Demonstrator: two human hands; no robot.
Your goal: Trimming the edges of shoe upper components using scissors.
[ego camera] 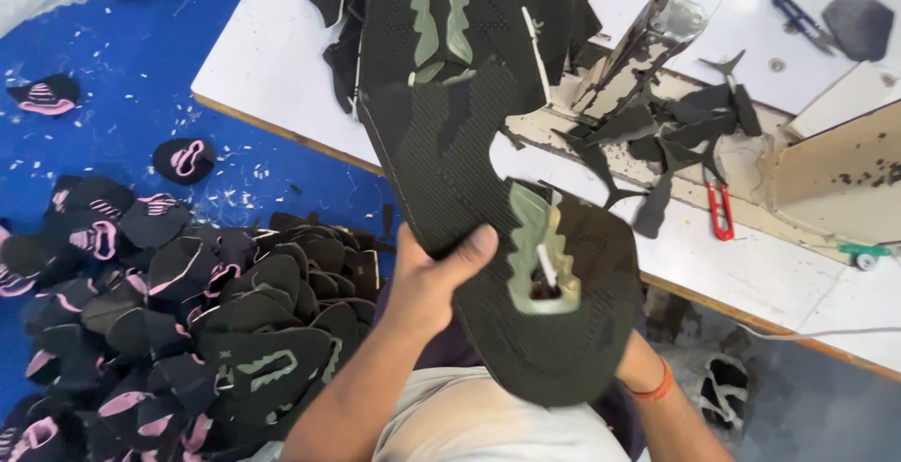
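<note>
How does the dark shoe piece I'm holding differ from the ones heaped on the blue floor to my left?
The held shoe piece has pale green trim; most in the floor heap have pink trim. The held piece is gripped by the left hand and joined to a chain of pieces; the heap's lie loose. Both are dark fabric.

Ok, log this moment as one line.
left hand: grips dark shoe upper panel | right hand: hidden beneath panel | pile of cut uppers: on floor

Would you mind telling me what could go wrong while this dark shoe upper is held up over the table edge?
1. The left hand pinches the dark shoe upper only at one edge; the right hand is hidden behind it, so the floppy piece might slip onto the pile of cut uppers.
2. The raised piece blocks the view of the red snips and loose offcuts, which a hand might catch.
</note>
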